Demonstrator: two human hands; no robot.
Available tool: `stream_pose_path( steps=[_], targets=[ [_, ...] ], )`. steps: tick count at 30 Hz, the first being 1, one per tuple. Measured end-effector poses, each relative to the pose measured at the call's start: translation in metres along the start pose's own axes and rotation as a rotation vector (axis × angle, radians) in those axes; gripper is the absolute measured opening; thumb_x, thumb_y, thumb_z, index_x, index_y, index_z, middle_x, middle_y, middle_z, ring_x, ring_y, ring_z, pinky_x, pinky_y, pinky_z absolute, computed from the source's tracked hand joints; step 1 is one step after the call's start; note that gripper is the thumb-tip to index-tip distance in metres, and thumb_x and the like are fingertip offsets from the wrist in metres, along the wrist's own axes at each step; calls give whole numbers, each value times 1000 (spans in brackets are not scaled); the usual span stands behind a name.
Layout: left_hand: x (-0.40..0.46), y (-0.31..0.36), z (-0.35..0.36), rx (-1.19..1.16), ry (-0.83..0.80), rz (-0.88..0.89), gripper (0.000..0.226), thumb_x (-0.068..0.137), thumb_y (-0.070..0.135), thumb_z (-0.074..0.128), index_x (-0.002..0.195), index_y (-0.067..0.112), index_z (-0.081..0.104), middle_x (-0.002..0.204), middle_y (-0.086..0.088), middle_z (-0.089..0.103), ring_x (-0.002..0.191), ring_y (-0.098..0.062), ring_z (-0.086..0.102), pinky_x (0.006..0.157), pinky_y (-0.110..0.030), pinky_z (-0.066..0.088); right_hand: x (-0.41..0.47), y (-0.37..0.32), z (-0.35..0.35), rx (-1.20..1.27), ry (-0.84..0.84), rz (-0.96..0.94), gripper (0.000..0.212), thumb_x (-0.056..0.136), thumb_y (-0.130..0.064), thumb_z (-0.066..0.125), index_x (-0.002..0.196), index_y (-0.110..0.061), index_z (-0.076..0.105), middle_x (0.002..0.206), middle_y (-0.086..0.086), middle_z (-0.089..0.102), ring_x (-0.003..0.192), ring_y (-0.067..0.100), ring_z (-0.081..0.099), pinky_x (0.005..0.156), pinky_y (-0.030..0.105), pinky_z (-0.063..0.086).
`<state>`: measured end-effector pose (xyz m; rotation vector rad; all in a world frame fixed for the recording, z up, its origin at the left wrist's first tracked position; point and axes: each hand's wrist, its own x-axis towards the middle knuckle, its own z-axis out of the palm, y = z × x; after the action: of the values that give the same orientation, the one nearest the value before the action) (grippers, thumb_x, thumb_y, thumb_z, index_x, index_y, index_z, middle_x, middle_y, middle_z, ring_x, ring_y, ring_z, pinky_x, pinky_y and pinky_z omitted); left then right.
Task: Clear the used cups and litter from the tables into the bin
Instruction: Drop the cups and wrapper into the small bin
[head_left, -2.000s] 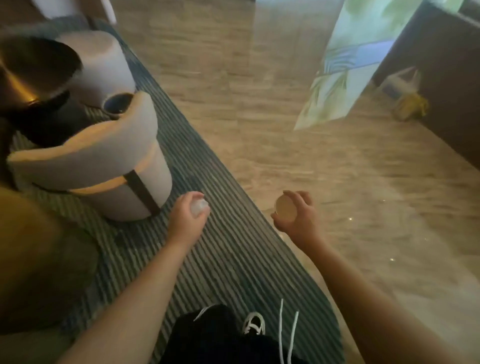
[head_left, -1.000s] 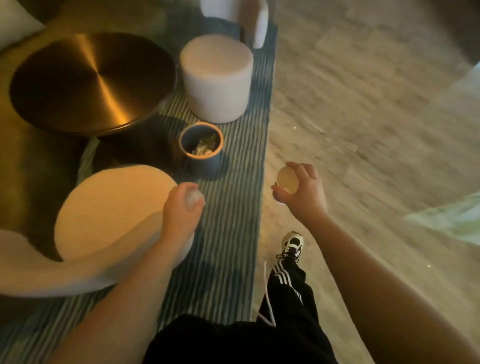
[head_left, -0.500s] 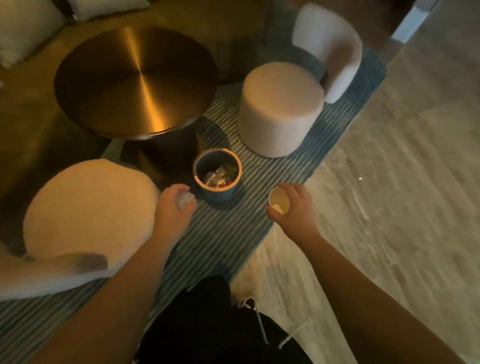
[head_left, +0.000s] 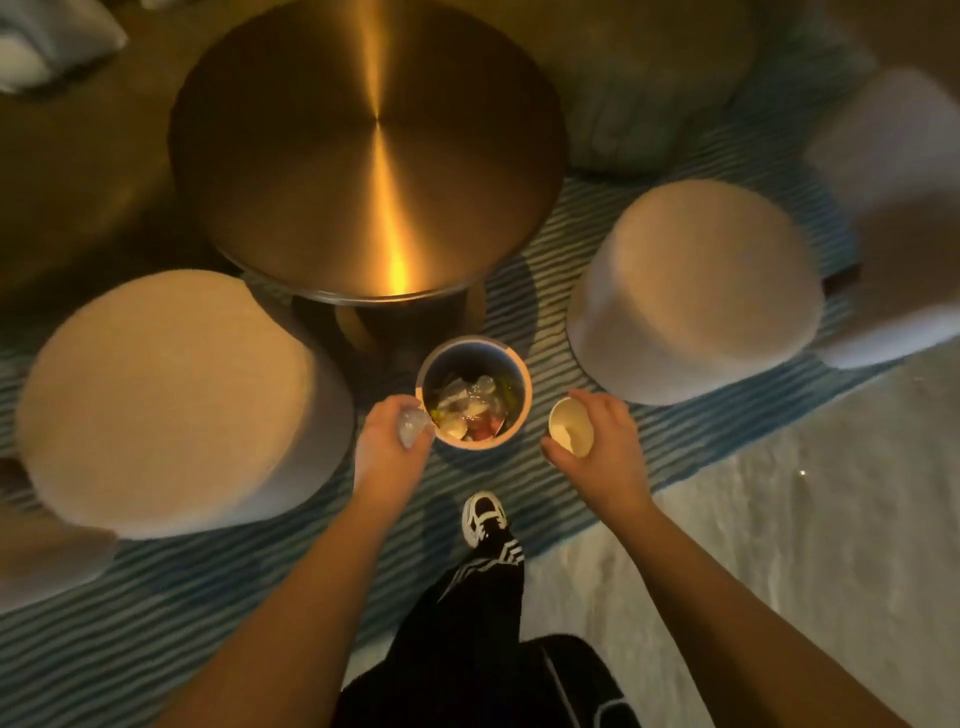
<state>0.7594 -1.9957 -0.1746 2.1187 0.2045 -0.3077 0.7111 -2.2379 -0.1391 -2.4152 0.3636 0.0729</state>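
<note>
A small round bin (head_left: 512, 358) stands on the striped rug in front of the brass table, holding wrappers and other litter. My left hand (head_left: 387, 447) is closed around a crumpled clear wrapper (head_left: 412, 426), right at the bin's left rim. My right hand (head_left: 605, 441) grips a tan paper cup (head_left: 570, 427) with its mouth facing up, just right of the bin. Both hands hover close to the rim, on either side of it.
A round brass table (head_left: 363, 150) rises behind the bin. Pale round stools stand at the left (head_left: 166, 395) and right (head_left: 696, 291), with an armchair (head_left: 898, 208) at the far right. My shoe (head_left: 483, 517) rests on the striped rug (head_left: 104, 649); pale floor lies to the right.
I have walked up to the bin, which now lies straight below. Both hands, still holding the wrapper and the cup, have come to either side of its rim.
</note>
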Motion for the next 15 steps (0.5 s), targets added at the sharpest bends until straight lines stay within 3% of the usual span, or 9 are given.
stream_pose_path(
  steps=[3, 8, 11, 13, 15],
  targets=[
    [43, -9, 47, -10, 23, -65, 27, 83, 16, 67, 106, 25, 57, 109, 6, 53, 95, -8, 49, 77, -17, 34, 54, 23, 17, -1, -91, -58, 58, 74, -32, 77, 125, -23, 52, 120, -1, 49, 112, 16, 44, 87, 22, 32],
    [100, -52, 127, -103, 54, -286, 27, 81, 25, 66, 103, 35, 53, 106, 11, 53, 94, -7, 53, 69, -16, 39, 127, 66, 66, -57, -149, -147, 61, 75, -32, 77, 129, -17, 51, 124, 7, 49, 114, 21, 44, 87, 26, 38],
    [128, -85, 170, -145, 26, -430, 48, 73, 38, 72, 114, 41, 47, 104, 20, 50, 94, -3, 52, 65, -12, 39, 160, 97, 104, -80, -192, -198, 60, 76, -36, 76, 127, -17, 51, 122, 6, 50, 111, 21, 46, 85, 28, 44],
    [140, -102, 192, -137, 6, -368, 66, 67, 43, 78, 124, 38, 45, 104, 26, 48, 93, 4, 49, 65, -6, 37, 176, 119, 127, -88, -220, -234, 61, 75, -41, 75, 127, -19, 51, 124, 3, 50, 112, 17, 46, 87, 28, 44],
    [145, -115, 207, -86, 29, -253, 63, 67, 39, 81, 119, 41, 46, 106, 29, 51, 97, 8, 47, 76, -4, 39, 189, 139, 145, -84, -260, -256, 60, 75, -44, 73, 126, -22, 52, 125, -2, 50, 114, 12, 45, 89, 27, 44]
  ],
)
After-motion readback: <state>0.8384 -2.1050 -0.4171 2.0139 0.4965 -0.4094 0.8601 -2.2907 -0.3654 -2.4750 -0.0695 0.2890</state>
